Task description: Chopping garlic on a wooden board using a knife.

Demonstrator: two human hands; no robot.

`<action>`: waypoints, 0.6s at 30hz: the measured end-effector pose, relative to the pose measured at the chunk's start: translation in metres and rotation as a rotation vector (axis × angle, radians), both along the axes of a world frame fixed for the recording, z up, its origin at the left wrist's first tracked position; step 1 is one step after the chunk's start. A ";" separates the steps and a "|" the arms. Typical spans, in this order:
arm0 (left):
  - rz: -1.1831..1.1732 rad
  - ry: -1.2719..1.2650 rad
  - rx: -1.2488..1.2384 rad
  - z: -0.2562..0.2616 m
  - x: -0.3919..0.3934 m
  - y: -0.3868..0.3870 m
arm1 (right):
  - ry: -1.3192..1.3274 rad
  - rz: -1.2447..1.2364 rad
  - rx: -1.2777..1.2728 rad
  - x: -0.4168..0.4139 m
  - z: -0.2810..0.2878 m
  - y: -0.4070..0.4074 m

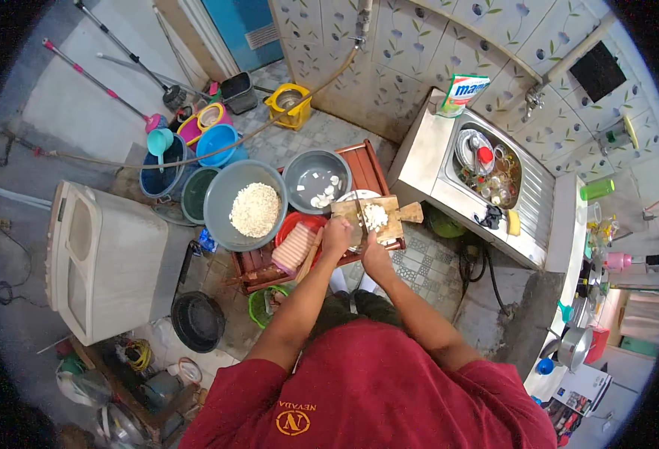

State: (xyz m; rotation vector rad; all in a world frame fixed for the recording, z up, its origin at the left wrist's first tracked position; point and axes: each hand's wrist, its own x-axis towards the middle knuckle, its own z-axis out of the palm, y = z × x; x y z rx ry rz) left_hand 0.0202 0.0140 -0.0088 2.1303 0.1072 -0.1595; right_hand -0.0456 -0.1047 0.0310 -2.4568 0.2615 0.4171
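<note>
My left hand (338, 234) grips the near left corner of a wooden cutting board (395, 231), its fingertips partly hidden. My right hand (376, 257) holds a knife (361, 216), whose dark blade crosses the board just left of a pile of chopped white pieces (375, 216). Under the board, a white plate (357, 195) shows at its edges. Beyond my left hand, a grey basin (306, 163) holds several larger white chunks (324, 199). Farther left, a bigger grey basin (214, 213) contains a heap of small white pieces (255, 210).
A reddish wooden bench (363, 163) stands beneath the basins. On it, a striped cloth (294, 248) lies against a red basin (290, 223). To the right is a metal sink (537, 185) with dishes. Buckets (217, 140) and a washing machine (122, 264) stand left; a hose (268, 126) crosses above.
</note>
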 end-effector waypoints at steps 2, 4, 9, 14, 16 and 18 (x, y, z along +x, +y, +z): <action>-0.021 0.004 0.012 -0.001 -0.001 0.002 | -0.031 -0.036 0.051 0.002 -0.004 -0.004; -0.019 0.004 0.016 -0.003 -0.004 0.004 | -0.021 -0.025 0.031 0.006 -0.001 -0.006; -0.051 -0.022 0.010 -0.001 0.001 0.004 | -0.019 -0.014 0.057 0.011 0.008 0.006; -0.048 -0.021 0.014 -0.005 -0.001 0.004 | 0.002 -0.045 0.001 0.002 -0.003 0.015; -0.048 -0.063 0.015 -0.003 0.000 0.005 | 0.007 -0.046 -0.003 0.004 -0.001 0.014; -0.083 -0.003 0.004 -0.001 -0.002 0.010 | -0.001 -0.060 0.047 0.004 0.000 0.011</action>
